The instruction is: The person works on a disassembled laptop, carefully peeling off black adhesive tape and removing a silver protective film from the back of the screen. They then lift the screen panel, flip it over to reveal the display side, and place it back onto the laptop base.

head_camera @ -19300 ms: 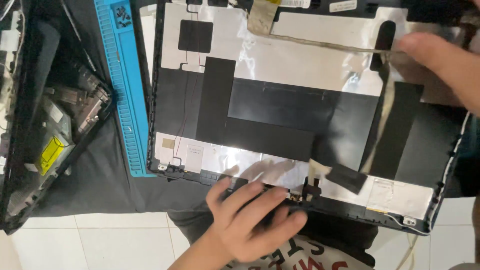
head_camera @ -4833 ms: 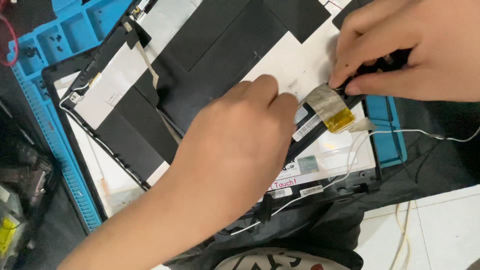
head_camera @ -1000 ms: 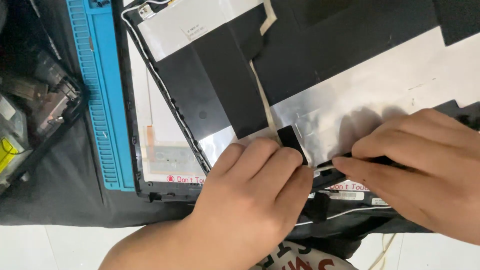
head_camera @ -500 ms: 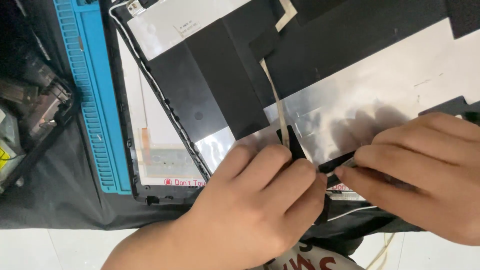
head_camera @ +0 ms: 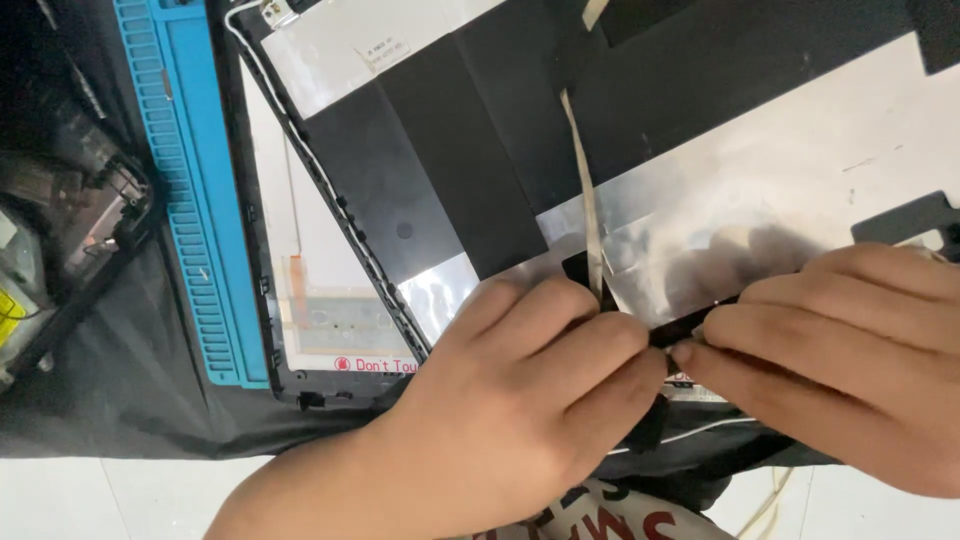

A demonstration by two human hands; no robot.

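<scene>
A laptop screen panel point(head_camera: 700, 190) lies face down, its back silver foil with black tape patches. A thin pale ribbon cable point(head_camera: 590, 220) runs down it to a black tape strip point(head_camera: 690, 325) at the near edge. My left hand point(head_camera: 510, 400) presses on the panel's near edge, fingertips pinching that black strip where the cable ends. My right hand point(head_camera: 850, 370) meets it from the right, fingertips gripping the same strip. Beneath the panel sits the black lid frame point(head_camera: 330, 300) with a white inner sheet.
A blue ridged work mat point(head_camera: 190, 200) lies under the lid at left. Further left is an opened laptop base point(head_camera: 70, 230) with exposed parts and a yellow label. Black cloth point(head_camera: 130, 400) covers the white tiled floor point(head_camera: 110, 495). Thin white wires point(head_camera: 700, 432) trail near my right wrist.
Both hands have closed in on the black strip at the panel's near edge; the left fingers have slid right to meet the right fingertips. The view has shifted slightly.
</scene>
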